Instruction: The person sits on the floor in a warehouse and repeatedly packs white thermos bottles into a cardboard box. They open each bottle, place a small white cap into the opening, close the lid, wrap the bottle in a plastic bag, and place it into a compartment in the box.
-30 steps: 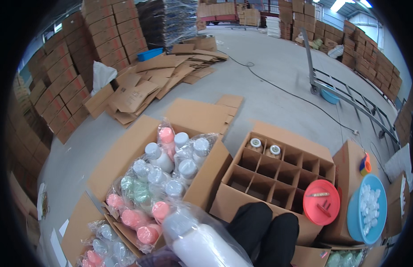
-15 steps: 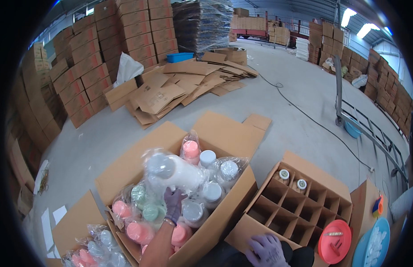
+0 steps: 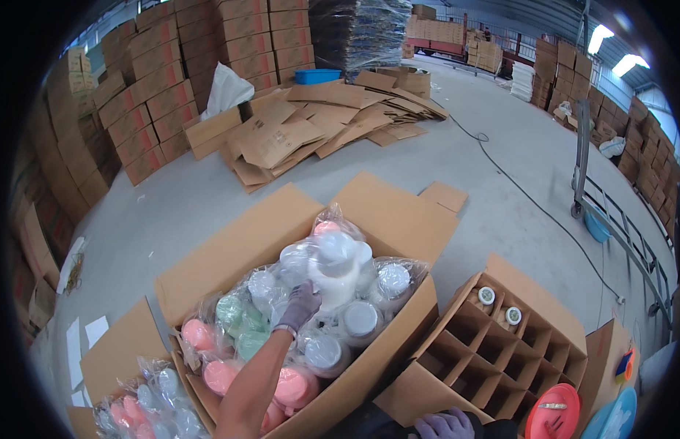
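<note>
My left hand (image 3: 302, 306), in a purple-grey glove, is closed at the near side of a plastic-wrapped white bottle (image 3: 334, 274) with a pale lid. The bottle is over the far part of an open carton (image 3: 398, 333). Around it are bagged bottles with a pink lid (image 3: 199, 334), a green lid (image 3: 230, 311) and a pale blue lid (image 3: 360, 319). At the lower edge, my right hand (image 3: 446, 424), gloved alike, has its fingers extended next to the flap of a divided carton (image 3: 494, 351); part of it is cut off. Two small-lidded bottles (image 3: 486, 295) stand in the divided carton's far cells.
A red dish (image 3: 552, 413) and a blue basin (image 3: 611, 417) are at the lower right. Another carton of bagged bottles (image 3: 146, 402) is at the lower left. Beyond are flattened cardboard (image 3: 303, 139), stacked cartons (image 3: 161, 95), a cable (image 3: 545, 208) and a metal trolley (image 3: 622, 227).
My left hand has moved the wrapped bottle rightward and farther over the carton, turning it more upright. My right hand is lower in view. The whole view has shifted slightly.
</note>
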Available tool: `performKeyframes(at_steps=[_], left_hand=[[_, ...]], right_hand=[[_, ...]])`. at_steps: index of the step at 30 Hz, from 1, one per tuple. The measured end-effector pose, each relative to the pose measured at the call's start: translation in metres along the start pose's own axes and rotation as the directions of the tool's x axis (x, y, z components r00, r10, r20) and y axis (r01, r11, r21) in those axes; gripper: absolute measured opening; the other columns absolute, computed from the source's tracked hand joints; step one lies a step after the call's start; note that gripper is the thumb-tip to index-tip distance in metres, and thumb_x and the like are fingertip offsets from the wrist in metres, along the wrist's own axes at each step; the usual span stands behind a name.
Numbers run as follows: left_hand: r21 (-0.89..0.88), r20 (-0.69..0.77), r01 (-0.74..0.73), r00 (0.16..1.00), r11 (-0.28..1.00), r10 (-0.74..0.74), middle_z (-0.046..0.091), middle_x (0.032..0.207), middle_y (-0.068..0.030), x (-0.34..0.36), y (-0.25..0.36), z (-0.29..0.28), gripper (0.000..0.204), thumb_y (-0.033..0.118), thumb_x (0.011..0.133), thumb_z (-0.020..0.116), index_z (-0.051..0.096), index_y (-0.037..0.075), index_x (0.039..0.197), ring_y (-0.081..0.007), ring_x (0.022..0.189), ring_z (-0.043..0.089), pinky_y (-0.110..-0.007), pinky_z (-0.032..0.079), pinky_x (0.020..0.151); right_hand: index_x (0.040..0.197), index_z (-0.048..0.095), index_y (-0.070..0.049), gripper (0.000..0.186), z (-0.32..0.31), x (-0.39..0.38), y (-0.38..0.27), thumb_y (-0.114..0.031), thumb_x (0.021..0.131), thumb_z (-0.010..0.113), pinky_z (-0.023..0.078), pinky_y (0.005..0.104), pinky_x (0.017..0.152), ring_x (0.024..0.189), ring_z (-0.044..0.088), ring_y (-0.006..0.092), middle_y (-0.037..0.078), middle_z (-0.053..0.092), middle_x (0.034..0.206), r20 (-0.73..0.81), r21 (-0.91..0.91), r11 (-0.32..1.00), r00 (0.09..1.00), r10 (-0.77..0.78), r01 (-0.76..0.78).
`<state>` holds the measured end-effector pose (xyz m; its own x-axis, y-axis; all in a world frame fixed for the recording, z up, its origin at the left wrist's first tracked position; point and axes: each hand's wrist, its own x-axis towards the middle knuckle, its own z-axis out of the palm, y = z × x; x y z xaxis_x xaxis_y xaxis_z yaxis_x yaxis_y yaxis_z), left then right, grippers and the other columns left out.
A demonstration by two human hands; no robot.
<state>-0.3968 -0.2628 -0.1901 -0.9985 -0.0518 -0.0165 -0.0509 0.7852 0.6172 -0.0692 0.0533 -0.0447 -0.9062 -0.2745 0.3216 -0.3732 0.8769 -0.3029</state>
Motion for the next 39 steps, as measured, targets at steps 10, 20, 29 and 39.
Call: performKeyframes(at_steps=[10, 20, 29, 39], left_hand=[[0.617, 0.614, -0.420, 0.786, 0.665, -0.073, 0.070, 0.116, -0.0201, 0.017, -0.010, -0.005, 0.036, 0.029, 0.083, 0.065, 0.071, 0.005, 0.109, -0.0351, 0.115, 0.065, -0.052, 0.048, 0.097], [0.204, -0.083, 0.052, 0.996, 0.978, -0.036, 0.068, 0.113, -0.0270, 0.134, 0.045, 0.048, 0.043, 0.041, 0.096, 0.049, 0.072, 0.007, 0.110, -0.0420, 0.108, 0.065, -0.043, 0.052, 0.091], [0.571, 0.278, 0.038, 0.931, 0.820, -0.237, 0.070, 0.119, -0.0135, 0.187, -0.089, 0.111, 0.042, 0.030, 0.080, 0.070, 0.072, 0.009, 0.116, -0.0329, 0.109, 0.067, -0.045, 0.051, 0.095], [-0.909, -0.086, -0.153, 0.979, 0.387, 0.184, 0.071, 0.104, -0.0080, 0.010, 0.146, -0.038, 0.032, 0.004, 0.083, 0.073, 0.065, -0.006, 0.113, -0.0144, 0.094, 0.065, -0.029, 0.053, 0.085]], right_hand=[[0.105, 0.064, -0.009, 0.025, -0.005, 0.003, 0.005, -0.021, 0.084, 0.070, 0.045, 0.0495, 0.102, 0.100, 0.063, 0.0279, 0.009, 0.066, 0.105, -0.060, 0.037, 0.999, 0.998, 0.030, -0.027], [0.105, 0.067, -0.010, 0.025, -0.012, 0.014, 0.005, -0.019, 0.082, 0.071, 0.048, 0.0479, 0.100, 0.097, 0.065, 0.0255, 0.007, 0.067, 0.103, -0.035, 0.153, 0.988, 0.999, -0.013, 0.018], [0.103, 0.069, -0.010, 0.025, -0.021, 0.007, 0.023, -0.016, 0.079, 0.073, 0.049, 0.0467, 0.100, 0.097, 0.066, 0.0240, 0.007, 0.068, 0.105, 0.002, 0.235, 0.972, 1.000, 0.023, -0.023], [0.113, 0.066, -0.006, 0.041, -0.018, 0.009, 0.016, -0.016, 0.075, 0.075, 0.047, 0.0483, 0.101, 0.108, 0.059, 0.0356, 0.015, 0.061, 0.116, -0.159, 0.256, 0.966, 0.984, 0.080, -0.037]])
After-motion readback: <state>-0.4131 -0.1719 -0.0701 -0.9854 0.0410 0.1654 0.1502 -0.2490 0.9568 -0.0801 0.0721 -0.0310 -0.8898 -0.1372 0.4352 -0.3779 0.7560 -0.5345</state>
